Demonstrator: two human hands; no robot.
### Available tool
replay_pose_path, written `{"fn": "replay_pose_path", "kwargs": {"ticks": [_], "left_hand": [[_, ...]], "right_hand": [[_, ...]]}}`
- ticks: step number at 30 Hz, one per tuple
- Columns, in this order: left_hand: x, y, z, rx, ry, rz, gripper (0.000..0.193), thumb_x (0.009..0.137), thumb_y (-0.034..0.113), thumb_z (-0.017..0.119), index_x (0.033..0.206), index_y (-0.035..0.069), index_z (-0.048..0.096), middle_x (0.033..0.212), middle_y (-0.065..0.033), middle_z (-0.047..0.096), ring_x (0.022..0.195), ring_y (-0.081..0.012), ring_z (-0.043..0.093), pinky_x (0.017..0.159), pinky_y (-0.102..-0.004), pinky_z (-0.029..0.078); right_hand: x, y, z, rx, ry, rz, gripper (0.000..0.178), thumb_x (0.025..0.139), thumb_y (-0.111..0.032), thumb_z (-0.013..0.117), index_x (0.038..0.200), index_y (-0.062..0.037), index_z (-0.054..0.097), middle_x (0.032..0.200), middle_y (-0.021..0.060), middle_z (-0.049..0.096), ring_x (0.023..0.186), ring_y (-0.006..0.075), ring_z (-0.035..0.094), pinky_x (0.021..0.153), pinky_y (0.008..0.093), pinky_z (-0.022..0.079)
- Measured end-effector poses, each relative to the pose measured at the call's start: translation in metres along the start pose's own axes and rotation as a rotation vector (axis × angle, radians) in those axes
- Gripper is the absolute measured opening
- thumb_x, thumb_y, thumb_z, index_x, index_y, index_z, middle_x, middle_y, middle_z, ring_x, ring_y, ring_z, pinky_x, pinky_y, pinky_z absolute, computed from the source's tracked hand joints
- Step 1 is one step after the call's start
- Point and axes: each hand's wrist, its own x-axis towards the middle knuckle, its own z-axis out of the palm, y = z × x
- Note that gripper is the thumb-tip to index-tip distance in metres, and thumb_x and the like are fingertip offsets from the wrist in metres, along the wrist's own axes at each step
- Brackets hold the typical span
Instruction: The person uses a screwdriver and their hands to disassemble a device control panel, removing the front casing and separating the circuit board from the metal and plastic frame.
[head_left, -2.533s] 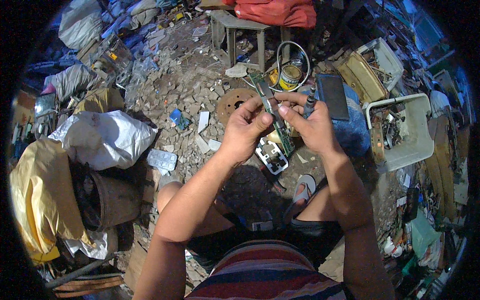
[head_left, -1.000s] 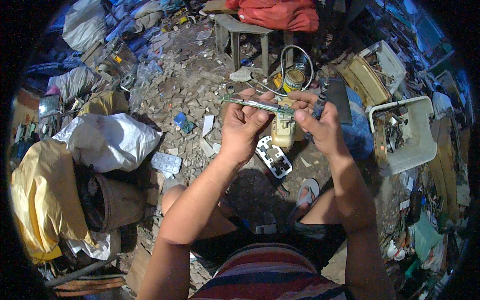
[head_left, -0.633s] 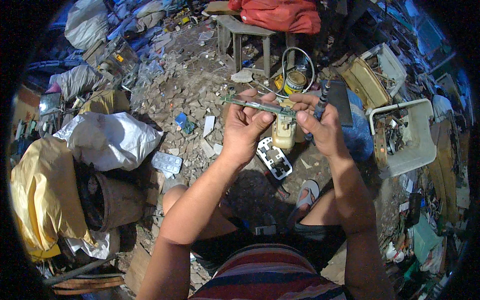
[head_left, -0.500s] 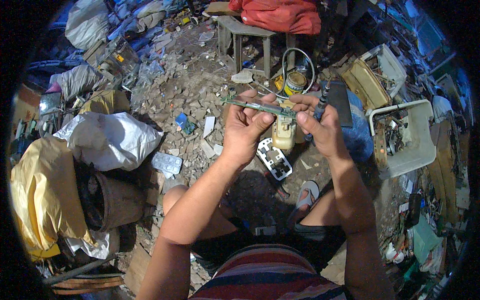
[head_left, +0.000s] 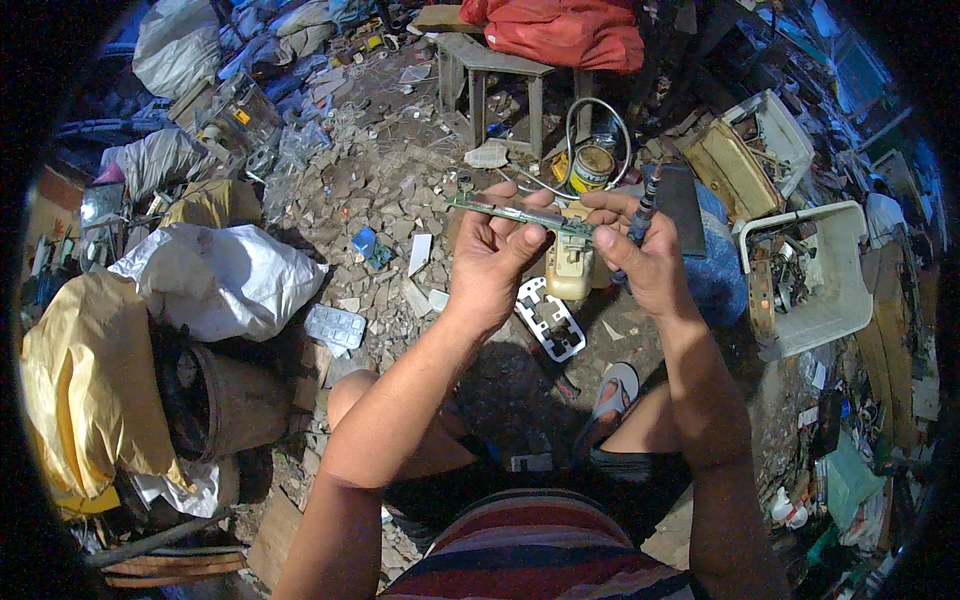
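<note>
A narrow green circuit board is held nearly level in front of me. My left hand grips it with the thumb on the near side and fingers behind. At its right end are the thumb and fingertips of my right hand, which also clasps a slim dark screwdriver-like tool, its tip pointing up and away. Below the board, a cream plastic casing is partly hidden. Nearer my feet lies a white plastic frame with cut-outs.
Broken chips litter the ground. A wooden stool bearing a red sack stands ahead, near a yellow can. To the right is a pale bin of scrap; to the left, a white sack and a brown bucket.
Almost nothing differs. Both hands keep the board and the dark tool in nearly the same place, and the whole view has shifted very slightly.
</note>
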Motion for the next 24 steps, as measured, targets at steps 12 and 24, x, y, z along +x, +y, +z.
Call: {"fn": "replay_pose_path", "kwargs": {"ticks": [12,24], "left_hand": [[0.005,0.001,-0.006,0.098,-0.018,0.042,0.059,0.082,0.019,0.068,0.126,0.003,0.032,0.122,-0.0192,0.05,0.106,-0.0246,0.055,0.091,-0.0362,0.046],[-0.001,0.007,-0.007,0.117,-0.078,0.021,0.062,0.08,0.015,0.069,0.127,0.002,0.031,0.124,-0.02,0.05,0.106,-0.0246,0.056,0.092,-0.0354,0.046]], "right_hand": [[-0.009,-0.028,-0.012,-0.465,0.083,-0.13,0.039,0.078,-0.012,0.059,0.116,-0.0018,0.054,0.102,0.0148,0.06,0.091,0.0282,0.058,0.081,0.0347,0.045],[-0.03,-0.062,0.007,-0.819,-0.153,-0.205,0.029,0.08,-0.015,0.061,0.104,0.0019,0.062,0.091,0.0208,0.063,0.087,0.0345,0.061,0.075,0.0376,0.047]]}}
